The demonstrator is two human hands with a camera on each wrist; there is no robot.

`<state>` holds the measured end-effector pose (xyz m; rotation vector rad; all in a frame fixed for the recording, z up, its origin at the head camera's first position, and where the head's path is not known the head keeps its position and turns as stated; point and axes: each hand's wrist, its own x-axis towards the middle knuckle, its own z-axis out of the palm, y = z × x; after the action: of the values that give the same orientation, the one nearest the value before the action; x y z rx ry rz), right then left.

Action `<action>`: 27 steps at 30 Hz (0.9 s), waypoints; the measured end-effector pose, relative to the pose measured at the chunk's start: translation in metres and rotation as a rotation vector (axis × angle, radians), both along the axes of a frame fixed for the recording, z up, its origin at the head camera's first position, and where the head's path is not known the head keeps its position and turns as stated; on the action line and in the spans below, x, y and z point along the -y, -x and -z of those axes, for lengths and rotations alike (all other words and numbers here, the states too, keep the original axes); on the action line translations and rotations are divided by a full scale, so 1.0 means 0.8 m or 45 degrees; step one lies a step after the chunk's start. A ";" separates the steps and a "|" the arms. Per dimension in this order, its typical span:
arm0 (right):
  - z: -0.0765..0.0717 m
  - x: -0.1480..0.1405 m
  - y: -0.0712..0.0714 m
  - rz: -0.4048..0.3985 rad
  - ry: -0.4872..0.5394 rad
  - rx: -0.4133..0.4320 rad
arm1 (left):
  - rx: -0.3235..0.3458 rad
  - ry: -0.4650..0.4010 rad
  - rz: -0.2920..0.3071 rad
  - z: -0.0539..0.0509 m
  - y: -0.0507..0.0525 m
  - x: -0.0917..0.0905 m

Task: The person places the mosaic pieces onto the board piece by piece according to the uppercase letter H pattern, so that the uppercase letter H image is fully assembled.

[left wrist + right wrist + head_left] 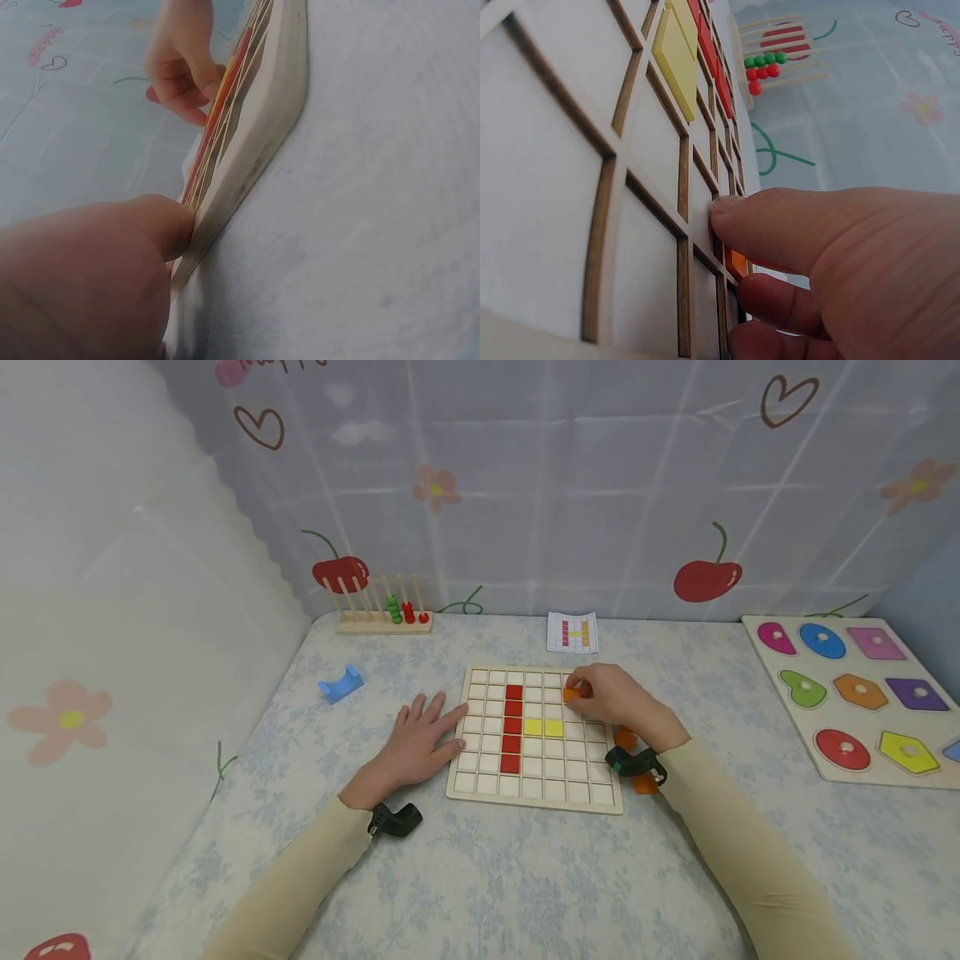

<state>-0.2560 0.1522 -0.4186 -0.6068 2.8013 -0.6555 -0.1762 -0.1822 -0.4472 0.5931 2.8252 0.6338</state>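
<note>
1. Grid board (532, 788) on surface (487, 885): five red tiles (512, 726) in one column, two yellow tiles (553, 728) side by side in one row.
2. Right hand (613, 693): grip nearly closed, thumb and fingers pinching one orange tile (572, 695) at board's upper right.
3. More orange tiles (645, 785) right of board, partly under the wrist; count unclear.
4. Left hand (420, 745): grip spread, holding nothing, touching board's left edge.
5. Peg stand (375, 627): four green beads, four red.
6. Puzzle board (806, 647): nine pieces visible, one cut off.
</note>
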 end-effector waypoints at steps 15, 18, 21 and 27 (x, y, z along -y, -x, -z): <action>-0.002 0.000 -0.001 0.012 -0.008 0.017 | -0.002 -0.023 -0.003 -0.003 -0.001 -0.001; -0.003 0.000 -0.001 0.012 -0.009 0.021 | -0.002 -0.026 -0.003 -0.002 -0.001 -0.001; -0.004 0.000 -0.001 0.013 -0.007 0.026 | -0.004 -0.021 -0.002 -0.001 0.000 -0.001; -0.004 -0.001 -0.002 0.006 0.003 0.039 | -0.007 -0.007 -0.003 0.000 0.000 0.000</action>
<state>-0.2541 0.1528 -0.4151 -0.5857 2.7745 -0.6635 -0.1759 -0.1824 -0.4468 0.5935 2.8305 0.6414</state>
